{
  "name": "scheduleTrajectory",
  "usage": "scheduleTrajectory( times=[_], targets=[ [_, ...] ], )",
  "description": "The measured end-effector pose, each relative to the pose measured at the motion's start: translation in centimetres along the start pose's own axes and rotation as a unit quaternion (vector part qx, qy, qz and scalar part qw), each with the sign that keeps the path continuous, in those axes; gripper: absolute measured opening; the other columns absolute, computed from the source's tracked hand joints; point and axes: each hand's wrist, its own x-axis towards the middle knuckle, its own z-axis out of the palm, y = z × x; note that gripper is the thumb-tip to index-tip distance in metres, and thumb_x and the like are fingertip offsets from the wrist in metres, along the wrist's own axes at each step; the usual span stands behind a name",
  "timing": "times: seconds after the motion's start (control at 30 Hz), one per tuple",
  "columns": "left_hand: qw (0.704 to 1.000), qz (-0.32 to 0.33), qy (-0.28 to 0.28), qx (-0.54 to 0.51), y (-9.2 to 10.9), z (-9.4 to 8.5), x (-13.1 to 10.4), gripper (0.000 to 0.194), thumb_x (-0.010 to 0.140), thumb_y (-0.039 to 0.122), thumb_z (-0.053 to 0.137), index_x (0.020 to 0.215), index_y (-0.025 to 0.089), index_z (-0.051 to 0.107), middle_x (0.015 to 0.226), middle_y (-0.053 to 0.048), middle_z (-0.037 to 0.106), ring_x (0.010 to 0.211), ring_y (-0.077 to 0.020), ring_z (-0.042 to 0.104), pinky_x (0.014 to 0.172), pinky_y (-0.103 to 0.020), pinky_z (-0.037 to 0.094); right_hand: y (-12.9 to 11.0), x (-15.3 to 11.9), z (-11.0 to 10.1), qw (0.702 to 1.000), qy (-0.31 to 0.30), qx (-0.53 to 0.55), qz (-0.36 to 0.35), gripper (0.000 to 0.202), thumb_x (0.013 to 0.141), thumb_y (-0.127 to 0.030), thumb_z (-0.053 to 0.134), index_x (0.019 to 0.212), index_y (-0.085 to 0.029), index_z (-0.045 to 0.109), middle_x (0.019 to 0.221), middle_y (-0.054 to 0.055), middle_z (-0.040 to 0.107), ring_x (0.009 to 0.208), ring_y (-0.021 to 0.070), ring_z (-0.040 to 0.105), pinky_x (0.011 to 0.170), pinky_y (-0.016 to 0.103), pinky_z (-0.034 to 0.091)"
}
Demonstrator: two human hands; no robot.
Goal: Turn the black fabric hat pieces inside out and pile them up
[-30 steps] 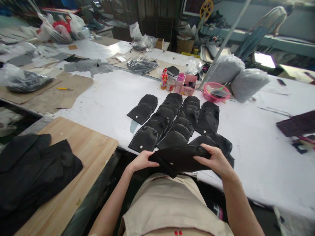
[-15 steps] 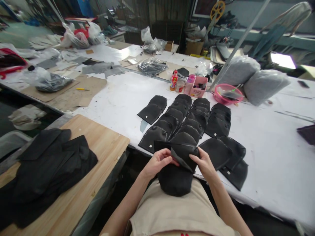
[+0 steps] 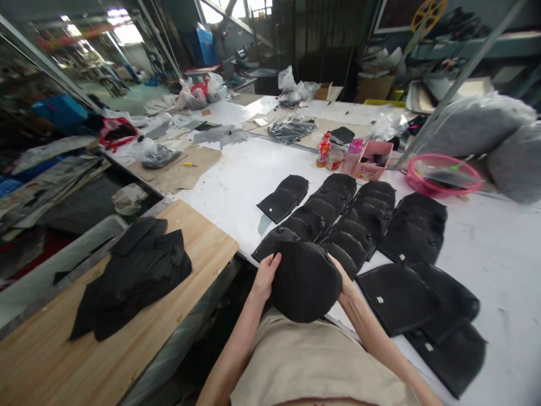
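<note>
Between my hands, over the table's front edge, I hold up a black rounded padded piece (image 3: 306, 285) by its two sides. My left hand (image 3: 266, 274) pinches its left edge, thumb on the near face. My right hand (image 3: 343, 279) grips the right edge, with most of its fingers hidden behind the piece. Just beyond, rows of similar black pieces (image 3: 319, 211) overlap one another on the white table. To the right lie a few more black pieces (image 3: 399, 299), some bearing small white tags.
Dark folded cloth (image 3: 139, 270) lies on a wooden board (image 3: 211, 239) at left. Farther back stand a red-labelled bottle (image 3: 323, 150), a pink box (image 3: 374, 160) and a pink basin (image 3: 442, 175). A slanted metal pole (image 3: 460, 84) rises behind them. A yellow cutter (image 3: 190, 164) lies on brown card.
The piece was folded open with my left fingers inside it; now it is flat and closed, held by both side edges. My view has swung left.
</note>
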Motion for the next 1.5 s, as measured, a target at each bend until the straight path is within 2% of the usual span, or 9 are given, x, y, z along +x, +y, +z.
scheduleTrajectory(
  times=[0.13, 0.27, 0.37, 0.47, 0.57, 0.73, 0.87, 1.13, 1.5],
  targets=[
    [0.986, 0.110, 0.074, 0.098, 1.6, 1.0, -1.2, 0.034, 0.080, 0.045, 0.066, 0.096, 0.015, 0.069, 0.091, -0.006, 0.071, 0.085, -0.0186, 0.064, 0.082, -0.030, 0.050, -0.6, 0.5, -1.4, 0.998, 0.014, -0.040, -0.035, 0.043, 0.067, -0.044, 0.078, 0.102, -0.026, 0.062, 0.098, 0.001, 0.071, 0.097, 0.0244, 0.064, 0.088, 0.037, 0.050],
    [0.952, 0.168, 0.106, 0.231, 2.7, 1.3, -2.4, 0.030, 0.081, 0.042, 0.066, 0.093, 0.014, 0.071, 0.087, -0.005, 0.070, 0.086, -0.0195, 0.063, 0.083, -0.028, 0.048, -0.3, 0.6, -2.8, 0.993, 0.064, 0.005, -0.098, 0.060, 0.056, -0.033, 0.087, 0.102, -0.029, 0.049, 0.110, 0.002, 0.066, 0.098, 0.0216, 0.063, 0.087, 0.036, 0.050],
    [0.946, 0.169, 0.117, 0.250, 2.7, 1.9, -3.4, 0.031, 0.082, 0.041, 0.065, 0.095, 0.014, 0.070, 0.088, -0.005, 0.071, 0.086, -0.0194, 0.063, 0.082, -0.028, 0.049, -0.5, 0.2, -3.4, 0.990, 0.052, -0.008, -0.133, 0.047, 0.059, -0.036, 0.085, 0.087, -0.025, 0.049, 0.121, 0.005, 0.061, 0.104, 0.0222, 0.060, 0.091, 0.036, 0.048],
    [0.943, 0.166, 0.125, 0.259, 2.6, 2.6, -4.2, 0.030, 0.085, 0.041, 0.062, 0.097, 0.015, 0.069, 0.092, -0.006, 0.071, 0.087, -0.0191, 0.063, 0.082, -0.027, 0.048, -1.1, -0.5, -4.0, 0.988, 0.008, -0.082, -0.129, 0.030, 0.077, -0.048, 0.070, 0.075, -0.022, 0.056, 0.125, 0.006, 0.059, 0.113, 0.0240, 0.055, 0.100, 0.036, 0.040],
    [0.942, 0.166, 0.127, 0.263, 2.7, 3.0, -4.8, 0.031, 0.085, 0.041, 0.062, 0.098, 0.015, 0.070, 0.097, -0.007, 0.072, 0.090, -0.0199, 0.064, 0.083, -0.028, 0.048, -1.6, -1.2, -4.6, 0.989, -0.039, -0.092, -0.113, 0.042, 0.091, -0.057, 0.047, 0.075, -0.022, 0.063, 0.127, 0.005, 0.060, 0.117, 0.0250, 0.052, 0.104, 0.038, 0.035],
    [0.937, 0.171, 0.135, 0.271, 2.8, 3.2, -5.3, 0.032, 0.085, 0.041, 0.062, 0.102, 0.015, 0.069, 0.103, -0.008, 0.071, 0.097, -0.0215, 0.064, 0.089, -0.030, 0.048, -2.5, -2.0, -5.3, 0.983, -0.104, -0.101, -0.116, 0.036, 0.078, -0.055, 0.067, 0.072, -0.020, 0.064, 0.128, 0.007, 0.057, 0.119, 0.0277, 0.050, 0.101, 0.037, 0.037],
    [0.947, 0.153, 0.112, 0.258, 2.9, 3.3, -5.7, 0.031, 0.086, 0.041, 0.061, 0.102, 0.016, 0.068, 0.100, -0.007, 0.071, 0.095, -0.0205, 0.063, 0.086, -0.028, 0.048, -3.2, -2.2, -5.1, 0.987, -0.055, -0.103, -0.110, 0.029, 0.077, -0.041, 0.072, 0.066, -0.019, 0.056, 0.119, 0.006, 0.061, 0.111, 0.0248, 0.055, 0.093, 0.033, 0.040],
    [0.957, 0.143, 0.111, 0.226, 3.3, 3.8, -5.8, 0.028, 0.086, 0.043, 0.060, 0.081, 0.016, 0.060, 0.077, -0.001, 0.064, 0.071, -0.0133, 0.057, 0.069, -0.022, 0.046, -3.1, -2.4, -4.6, 0.985, 0.010, -0.118, -0.125, 0.025, 0.082, -0.042, 0.066, 0.073, -0.022, 0.054, 0.097, 0.004, 0.065, 0.098, 0.0223, 0.056, 0.084, 0.031, 0.043],
    [0.972, 0.122, 0.134, 0.148, 2.7, 3.8, -5.7, 0.027, 0.084, 0.042, 0.062, 0.081, 0.017, 0.056, 0.075, 0.002, 0.061, 0.071, -0.0110, 0.057, 0.069, -0.020, 0.046, -2.9, -2.8, -3.9, 0.983, 0.056, -0.116, -0.132, 0.026, 0.079, -0.040, 0.070, 0.073, -0.022, 0.051, 0.093, 0.004, 0.065, 0.090, 0.0204, 0.056, 0.078, 0.031, 0.043]
  ],
)
